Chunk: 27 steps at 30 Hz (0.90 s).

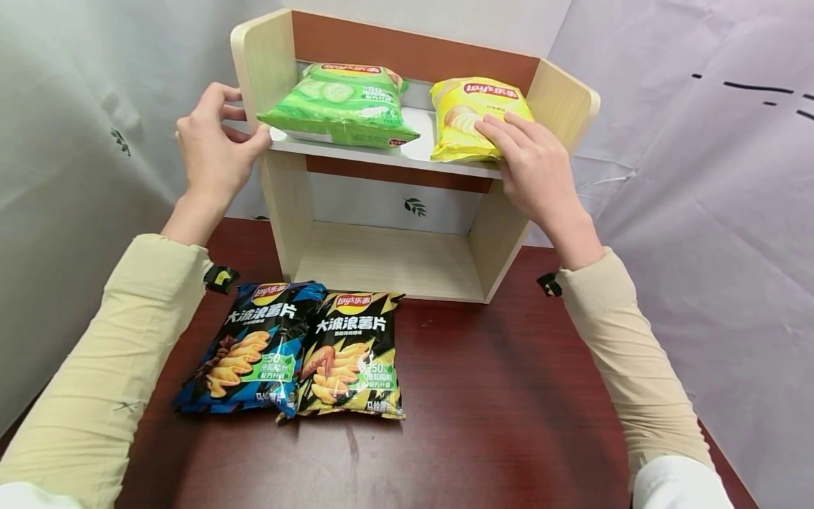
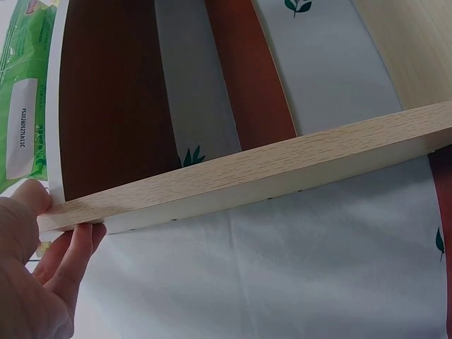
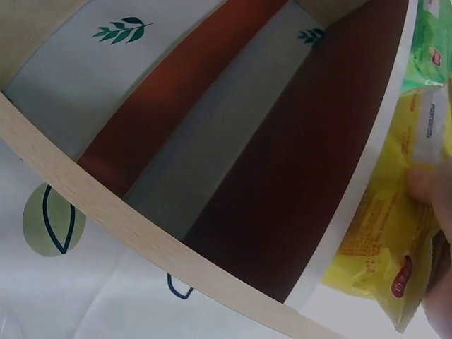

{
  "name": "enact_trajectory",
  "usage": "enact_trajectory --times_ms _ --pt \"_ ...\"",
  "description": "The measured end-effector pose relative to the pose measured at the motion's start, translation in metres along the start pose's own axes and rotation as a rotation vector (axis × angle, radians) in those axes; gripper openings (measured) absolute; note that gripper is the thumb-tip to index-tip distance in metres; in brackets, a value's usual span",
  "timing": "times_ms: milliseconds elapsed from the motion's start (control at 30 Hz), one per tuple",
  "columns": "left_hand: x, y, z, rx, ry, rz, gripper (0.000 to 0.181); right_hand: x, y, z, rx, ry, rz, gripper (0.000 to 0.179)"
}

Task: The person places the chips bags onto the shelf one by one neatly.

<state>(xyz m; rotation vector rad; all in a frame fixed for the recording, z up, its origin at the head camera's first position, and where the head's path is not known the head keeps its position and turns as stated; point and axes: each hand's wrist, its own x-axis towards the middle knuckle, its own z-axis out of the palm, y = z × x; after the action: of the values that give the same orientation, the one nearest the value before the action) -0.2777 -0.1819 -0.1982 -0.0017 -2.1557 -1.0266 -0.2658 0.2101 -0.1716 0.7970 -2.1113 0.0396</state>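
On the upper board of a small wooden shelf [image 1: 381, 150] lie a green bag of chips [image 1: 346, 106] at the left and a yellow bag of chips [image 1: 467, 134] at the right. My left hand [image 1: 216, 145] grips the shelf's left side panel, thumb at the front edge and fingers on the outer face, as the left wrist view also shows. The right hand [image 1: 537, 166] holds the yellow bag, its fingers over the top. In the right wrist view the thumb [image 3: 421, 185] presses the bag's near side; the other fingers are mostly hidden there.
A blue bag of chips [image 1: 251, 346] and a black-and-gold bag of chips [image 1: 351, 353] lie side by side on the dark red table [image 1: 483, 417], in front of the shelf's lower left. Pale fabric [image 1: 687, 184] hangs around the table.
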Motion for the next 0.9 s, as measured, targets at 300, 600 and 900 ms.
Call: enact_trajectory --times_ms 300,600,900 --pt "0.0001 -0.0004 -0.0005 -0.001 -0.005 0.006 0.037 -0.0004 0.0012 -0.0007 0.049 -0.070 0.011 0.049" --pt "-0.0002 0.0001 -0.0002 -0.006 0.001 0.013 0.037 -0.0027 0.0069 -0.0033 0.053 -0.173 0.003 0.057" --pt "-0.0009 0.0008 -0.0002 -0.014 0.007 0.012 0.035 -0.0044 0.0069 -0.0084 0.028 -0.255 0.027 0.060"
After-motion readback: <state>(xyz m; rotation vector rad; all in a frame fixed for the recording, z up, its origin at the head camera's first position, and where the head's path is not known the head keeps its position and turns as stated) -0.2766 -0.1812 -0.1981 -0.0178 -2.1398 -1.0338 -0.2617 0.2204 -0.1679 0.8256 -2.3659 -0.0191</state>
